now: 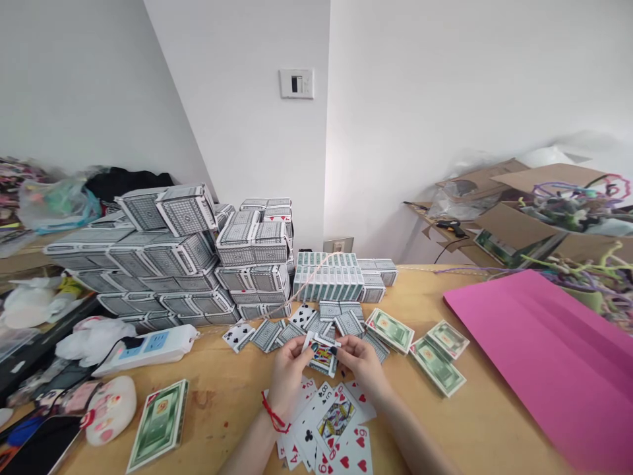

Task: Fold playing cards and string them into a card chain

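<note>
Both my hands meet over the wooden table [232,396] and hold a small stack of playing cards [322,355] between them. My left hand [289,376], with a red string at the wrist, pinches the stack's left edge. My right hand [361,363] pinches its right edge with dark-nailed fingers. The top card is a face card. Below my hands lies a fan of face-up cards [329,425], with a queen in the middle. Beyond my hands, loose cards [297,326] are scattered, mostly face down.
Piles of boxed card decks [192,264] fill the back left of the table. Green-backed decks [438,359] lie to the right and one [159,423] at the near left. A white power strip [148,348], a pink sheet [544,356] and cardboard boxes [514,211] surround the work area.
</note>
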Motion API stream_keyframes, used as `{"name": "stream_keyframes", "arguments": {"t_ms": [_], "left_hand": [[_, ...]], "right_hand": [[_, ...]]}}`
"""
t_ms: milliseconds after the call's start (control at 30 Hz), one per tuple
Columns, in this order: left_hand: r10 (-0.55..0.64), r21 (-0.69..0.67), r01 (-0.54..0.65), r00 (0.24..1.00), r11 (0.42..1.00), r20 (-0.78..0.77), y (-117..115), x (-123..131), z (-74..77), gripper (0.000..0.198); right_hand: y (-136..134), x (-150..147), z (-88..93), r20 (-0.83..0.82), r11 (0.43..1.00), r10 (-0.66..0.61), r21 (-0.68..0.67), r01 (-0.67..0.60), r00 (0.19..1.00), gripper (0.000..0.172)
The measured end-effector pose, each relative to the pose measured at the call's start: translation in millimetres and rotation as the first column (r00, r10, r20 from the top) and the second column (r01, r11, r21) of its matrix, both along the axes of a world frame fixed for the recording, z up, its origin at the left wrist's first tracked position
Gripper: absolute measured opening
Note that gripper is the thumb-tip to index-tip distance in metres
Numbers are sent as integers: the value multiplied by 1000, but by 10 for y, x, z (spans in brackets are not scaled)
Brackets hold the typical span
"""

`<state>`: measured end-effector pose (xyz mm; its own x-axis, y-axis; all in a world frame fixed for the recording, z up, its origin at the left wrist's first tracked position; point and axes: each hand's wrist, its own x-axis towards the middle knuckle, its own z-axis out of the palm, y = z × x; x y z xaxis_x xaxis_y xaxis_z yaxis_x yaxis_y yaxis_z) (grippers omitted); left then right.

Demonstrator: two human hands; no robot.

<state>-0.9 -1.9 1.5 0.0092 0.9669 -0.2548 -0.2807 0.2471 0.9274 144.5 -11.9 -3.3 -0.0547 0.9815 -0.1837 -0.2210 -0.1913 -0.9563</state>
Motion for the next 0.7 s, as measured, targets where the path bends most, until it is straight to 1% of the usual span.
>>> {"name": "stream_keyframes", "arguments": {"t_ms": [100, 200, 267, 333, 400, 467, 500, 567, 700], "left_hand": [[-20, 9, 20, 1000, 1000, -19, 16, -33, -15, 29], [-49, 16, 50, 998, 999, -24, 33, -59, 1, 30], [-110, 9, 110, 994, 994, -21, 43, -71, 27, 29], [-190, 7, 190, 982, 982, -19, 48, -78, 55, 27], [-257, 28, 258, 966, 966, -26, 46, -82, 76, 25], [-316, 65, 318, 948, 946, -40, 40, -82, 81, 23], [-341, 82, 344, 939, 935, -47, 37, -81, 75, 22], [-364, 105, 368, 930, 924, -56, 35, -78, 51, 20], [-332, 86, 337, 941, 938, -71, 37, -74, -8, 20]], "right_hand": [[-11, -9, -16, 9, 996, 65, -66, -64, 998, 36], [-32, -36, -18, -28, 987, 125, -97, -127, 992, 37], [-50, -59, -16, -39, 981, 163, -98, -166, 986, 37], [-67, -79, -18, -17, 981, 168, -91, -169, 986, 36], [-79, -93, -22, 23, 993, 113, -43, -112, 993, 35], [-83, -93, -27, 66, 997, 49, 48, -53, 997, 31], [-81, -88, -29, 89, 995, 35, 93, -43, 995, 30], [-70, -70, -34, 146, 987, 43, 146, -64, 988, 28], [-52, -24, -39, 207, 984, 89, 134, -119, 974, 32]]}}
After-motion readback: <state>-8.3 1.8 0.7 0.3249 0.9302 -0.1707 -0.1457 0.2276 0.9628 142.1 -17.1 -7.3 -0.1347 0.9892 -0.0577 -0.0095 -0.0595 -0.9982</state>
